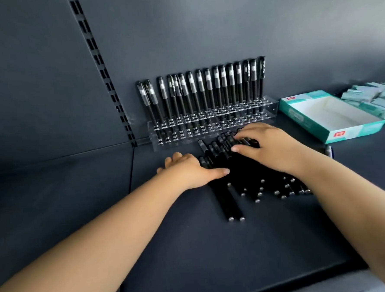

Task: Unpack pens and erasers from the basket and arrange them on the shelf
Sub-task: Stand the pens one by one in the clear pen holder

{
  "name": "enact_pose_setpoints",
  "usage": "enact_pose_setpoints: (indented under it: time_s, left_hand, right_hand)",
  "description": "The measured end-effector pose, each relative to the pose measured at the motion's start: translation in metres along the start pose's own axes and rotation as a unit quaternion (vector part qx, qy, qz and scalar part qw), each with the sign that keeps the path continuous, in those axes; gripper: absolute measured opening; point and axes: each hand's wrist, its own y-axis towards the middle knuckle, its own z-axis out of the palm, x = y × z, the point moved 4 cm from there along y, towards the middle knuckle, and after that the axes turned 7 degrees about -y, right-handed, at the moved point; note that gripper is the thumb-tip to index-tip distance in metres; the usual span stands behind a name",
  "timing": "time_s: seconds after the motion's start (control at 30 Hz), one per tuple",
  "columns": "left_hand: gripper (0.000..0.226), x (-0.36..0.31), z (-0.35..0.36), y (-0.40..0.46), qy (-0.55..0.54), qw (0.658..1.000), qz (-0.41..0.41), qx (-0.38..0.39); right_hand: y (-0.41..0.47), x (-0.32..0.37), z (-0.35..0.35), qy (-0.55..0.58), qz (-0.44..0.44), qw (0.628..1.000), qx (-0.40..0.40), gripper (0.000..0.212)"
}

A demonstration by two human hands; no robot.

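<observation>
On the dark shelf, loose black pens lie heaped under both hands: left hand flat, fingers spread; right hand flat atop. Behind, a clear rack holds upright pens; far right, an open box.

Loose pens partly hidden under both hands | eraser packs cropped at 3 o'clock edge | box label unreadable

Both arms reach forward, left hand and right hand palm-down, fingers spread.
</observation>
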Motion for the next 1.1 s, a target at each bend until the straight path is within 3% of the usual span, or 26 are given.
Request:
enact_pose_setpoints:
  time_s: [0.23,0.53,0.67,0.77,0.87,0.93,1.0,1.03,1.1]
  left_hand:
    - [0.081,0.001,-0.014,0.006,-0.102,0.993,0.0,0.063]
    - [0.059,0.02,-0.024,-0.002,-0.174,0.984,-0.017,0.027]
    - [0.066,0.014,-0.028,-0.01,-0.135,0.991,-0.009,-0.021]
    - [0.051,0.016,-0.029,-0.014,-0.166,0.986,-0.009,-0.028]
    - [0.029,0.026,-0.031,-0.015,-0.301,0.953,0.002,-0.016]
    - [0.015,0.03,-0.033,-0.018,-0.433,0.901,0.008,0.003]
    - [0.012,0.033,-0.036,-0.021,-0.497,0.867,0.034,0.008]
    - [0.009,0.033,-0.038,-0.024,-0.522,0.852,0.054,0.008]
    - [0.005,0.032,-0.04,-0.029,-0.566,0.819,0.094,0.004]
  right_hand:
    - [0.001,-0.004,0.004,0.02,-0.005,1.0,0.018,0.039]
    - [-0.004,-0.005,0.003,0.047,0.0,0.998,0.035,0.04]
    - [-0.005,-0.002,0.003,0.045,-0.001,0.998,0.032,0.039]
    - [-0.006,-0.001,0.002,0.04,0.005,0.999,0.026,0.038]
    - [-0.003,0.004,0.0,0.049,0.013,0.999,-0.009,0.035]
    - [0.002,0.012,-0.005,0.059,0.051,0.996,-0.039,0.037]
    - [0.013,0.022,-0.012,0.102,0.097,0.989,-0.053,0.043]
    - [0.019,0.027,-0.013,0.18,0.117,0.975,-0.049,0.045]
    - [0.025,0.04,-0.015,0.411,0.162,0.897,-0.022,0.04]
